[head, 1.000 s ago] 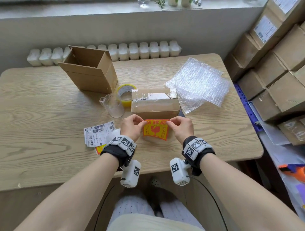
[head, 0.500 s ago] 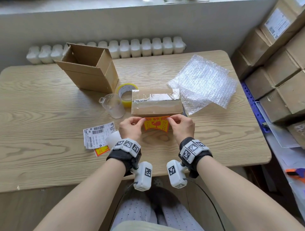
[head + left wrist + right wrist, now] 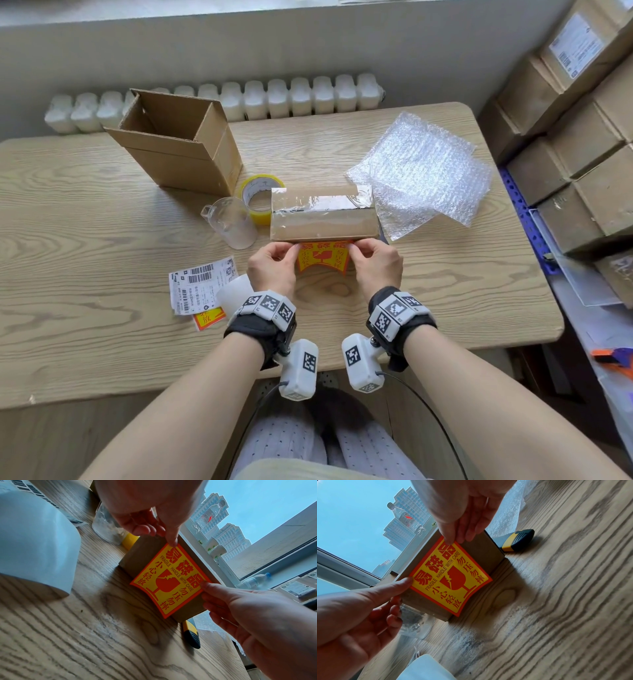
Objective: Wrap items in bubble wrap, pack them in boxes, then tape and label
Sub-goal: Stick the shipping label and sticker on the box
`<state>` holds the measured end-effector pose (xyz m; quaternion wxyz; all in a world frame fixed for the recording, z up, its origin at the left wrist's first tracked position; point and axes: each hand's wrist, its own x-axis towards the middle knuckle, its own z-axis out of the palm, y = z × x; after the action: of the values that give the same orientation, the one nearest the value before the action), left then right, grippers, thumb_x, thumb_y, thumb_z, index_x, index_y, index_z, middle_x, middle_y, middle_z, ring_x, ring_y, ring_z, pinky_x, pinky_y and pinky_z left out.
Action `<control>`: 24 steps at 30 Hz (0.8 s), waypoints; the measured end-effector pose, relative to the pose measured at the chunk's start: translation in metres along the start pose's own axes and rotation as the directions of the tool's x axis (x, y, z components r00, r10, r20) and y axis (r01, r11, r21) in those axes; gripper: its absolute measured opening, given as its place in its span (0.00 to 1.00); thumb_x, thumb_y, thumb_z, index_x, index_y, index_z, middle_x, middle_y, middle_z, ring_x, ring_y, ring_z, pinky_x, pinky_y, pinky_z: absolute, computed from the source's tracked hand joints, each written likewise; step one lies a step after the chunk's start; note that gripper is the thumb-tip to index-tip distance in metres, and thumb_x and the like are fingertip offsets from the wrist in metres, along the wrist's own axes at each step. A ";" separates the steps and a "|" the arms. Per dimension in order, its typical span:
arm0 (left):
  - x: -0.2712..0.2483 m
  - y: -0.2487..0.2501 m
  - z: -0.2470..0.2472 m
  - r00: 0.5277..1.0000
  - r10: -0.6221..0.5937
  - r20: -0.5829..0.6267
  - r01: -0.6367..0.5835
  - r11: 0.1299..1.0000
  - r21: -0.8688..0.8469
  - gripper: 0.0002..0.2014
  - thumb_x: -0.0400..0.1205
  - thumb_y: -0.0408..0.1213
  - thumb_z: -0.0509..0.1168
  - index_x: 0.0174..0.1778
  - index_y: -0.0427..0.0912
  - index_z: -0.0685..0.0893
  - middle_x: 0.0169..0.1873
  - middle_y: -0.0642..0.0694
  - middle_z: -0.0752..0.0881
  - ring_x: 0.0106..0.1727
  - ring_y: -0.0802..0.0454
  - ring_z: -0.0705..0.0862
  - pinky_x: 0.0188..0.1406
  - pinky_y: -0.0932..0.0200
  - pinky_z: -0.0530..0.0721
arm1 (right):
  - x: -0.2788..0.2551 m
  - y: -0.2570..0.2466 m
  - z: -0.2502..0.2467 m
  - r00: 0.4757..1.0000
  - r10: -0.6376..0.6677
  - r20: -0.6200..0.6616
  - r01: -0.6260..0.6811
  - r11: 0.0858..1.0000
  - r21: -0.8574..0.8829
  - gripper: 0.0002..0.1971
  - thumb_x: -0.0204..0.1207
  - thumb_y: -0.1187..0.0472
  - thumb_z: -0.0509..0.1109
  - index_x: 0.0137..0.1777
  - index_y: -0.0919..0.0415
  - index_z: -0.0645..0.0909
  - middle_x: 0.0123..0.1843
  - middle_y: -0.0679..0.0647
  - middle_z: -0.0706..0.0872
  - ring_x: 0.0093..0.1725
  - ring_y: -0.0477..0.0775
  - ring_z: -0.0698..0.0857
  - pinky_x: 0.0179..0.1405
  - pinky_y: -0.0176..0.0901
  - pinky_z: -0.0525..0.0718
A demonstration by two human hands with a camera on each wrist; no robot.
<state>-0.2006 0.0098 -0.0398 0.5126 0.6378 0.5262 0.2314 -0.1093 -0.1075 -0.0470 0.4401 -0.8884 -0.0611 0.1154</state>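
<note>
A sealed cardboard box with clear tape across its top lies mid-table. A yellow and red fragile sticker is held against its near side. My left hand pinches the sticker's upper left corner and my right hand pinches the upper right corner. In the left wrist view the sticker lies with its top edge on the box face while its lower edge curls away toward me. The right wrist view shows the same sticker with my right hand at its top corner.
An open empty box stands at the back left. A yellow tape roll and clear cup sit left of the sealed box, bubble wrap right. Shipping labels lie near-left, a utility knife beside the box, stacked cartons far right.
Both hands have carried the sticker away from me and up to the sealed box's near side. Its top edge now meets the box's upper edge.
</note>
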 end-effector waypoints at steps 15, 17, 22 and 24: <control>0.008 0.006 -0.020 0.997 0.072 0.026 -0.076 0.960 0.270 0.16 0.71 0.49 0.76 0.35 0.40 0.81 0.29 0.50 0.81 0.35 0.50 0.80 0.38 0.59 0.75 | 0.004 0.007 -0.015 1.000 -0.012 0.029 0.014 0.997 -0.081 0.12 0.75 0.48 0.72 0.42 0.58 0.86 0.42 0.54 0.90 0.45 0.58 0.85 0.46 0.46 0.80; 0.010 0.003 -0.026 0.974 0.222 0.045 -0.224 0.919 0.325 0.17 0.71 0.47 0.77 0.42 0.41 0.80 0.39 0.48 0.80 0.40 0.50 0.79 0.41 0.58 0.77 | 0.002 0.011 -0.017 0.996 -0.025 0.080 0.030 0.998 -0.064 0.12 0.75 0.49 0.71 0.40 0.58 0.85 0.39 0.54 0.89 0.43 0.58 0.85 0.45 0.48 0.81; 0.022 -0.005 -0.036 0.800 0.524 0.293 -0.600 0.701 0.384 0.18 0.76 0.39 0.73 0.61 0.39 0.83 0.65 0.40 0.79 0.64 0.44 0.78 0.61 0.58 0.75 | -0.009 0.011 -0.014 0.914 -0.118 0.388 0.182 0.974 -0.133 0.08 0.79 0.54 0.67 0.47 0.55 0.86 0.45 0.52 0.90 0.47 0.53 0.85 0.52 0.47 0.83; 0.025 -0.006 -0.037 0.774 0.509 0.377 -0.629 0.682 0.373 0.16 0.80 0.38 0.68 0.64 0.42 0.84 0.72 0.42 0.76 0.71 0.46 0.75 0.66 0.62 0.69 | -0.010 0.007 -0.011 0.894 -0.159 0.418 0.231 0.965 -0.127 0.11 0.80 0.60 0.65 0.58 0.56 0.84 0.54 0.52 0.89 0.55 0.54 0.85 0.58 0.45 0.81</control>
<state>-0.2260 0.0475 -0.0380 0.2999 0.8994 0.2732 0.1627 -0.1157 -0.1228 -0.0447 0.3483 -0.8695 -0.2497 0.2456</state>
